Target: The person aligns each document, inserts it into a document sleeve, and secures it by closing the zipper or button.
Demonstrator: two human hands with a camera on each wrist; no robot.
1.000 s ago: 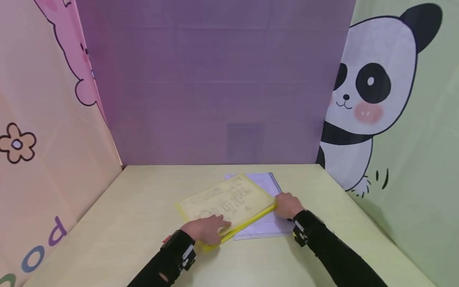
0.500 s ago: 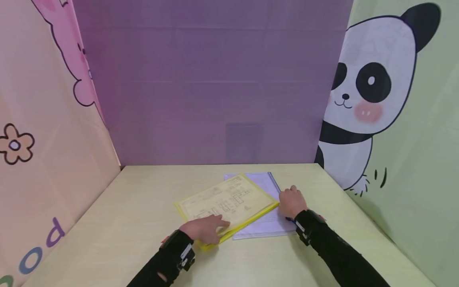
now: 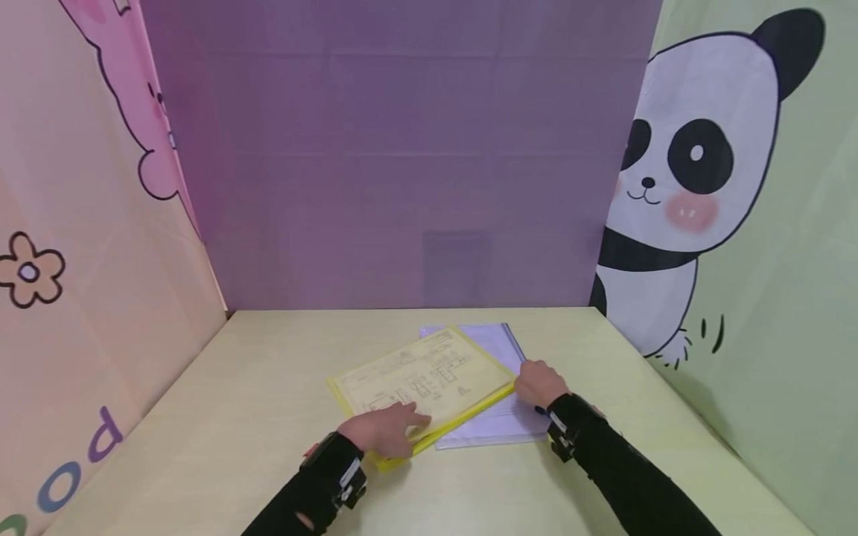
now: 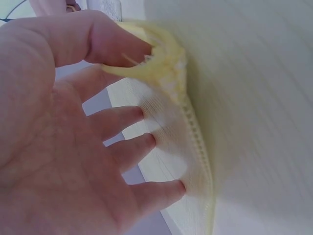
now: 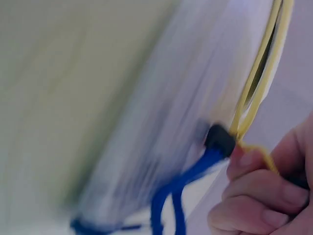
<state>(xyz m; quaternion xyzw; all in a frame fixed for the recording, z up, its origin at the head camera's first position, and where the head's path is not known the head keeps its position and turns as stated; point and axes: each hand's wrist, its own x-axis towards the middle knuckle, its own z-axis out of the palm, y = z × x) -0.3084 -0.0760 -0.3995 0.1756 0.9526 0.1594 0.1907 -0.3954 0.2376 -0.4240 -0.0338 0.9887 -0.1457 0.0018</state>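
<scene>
A yellow zip document pouch (image 3: 409, 380) with printed paper inside lies slanted on the table. Beneath it, partly covered, is a pale purple-looking pouch (image 3: 492, 428). My left hand (image 3: 380, 429) holds the yellow pouch's near-left corner; in the left wrist view the thumb bends into the yellow corner (image 4: 168, 66) and the other fingertips touch the pouch's face. At the right corner, my right hand (image 3: 539, 383) pinches a thin yellow strip (image 5: 257, 149) between curled fingers. Near these fingers sits a black piece (image 5: 220, 140) with a blue strap (image 5: 188, 176). The yellow edges there stand slightly apart.
The pale wooden table (image 3: 268, 365) extends around the pouches. A purple curtain-like panel (image 3: 402, 164) stands behind it. Printed side panels flank the table, with a panda (image 3: 697, 171) on the right and a flower (image 3: 30, 269) on the left.
My right hand has shifted a little to the right and away, then back left and nearer. The yellow pouch's right corner shifts slightly with it. My left hand stays nearly still.
</scene>
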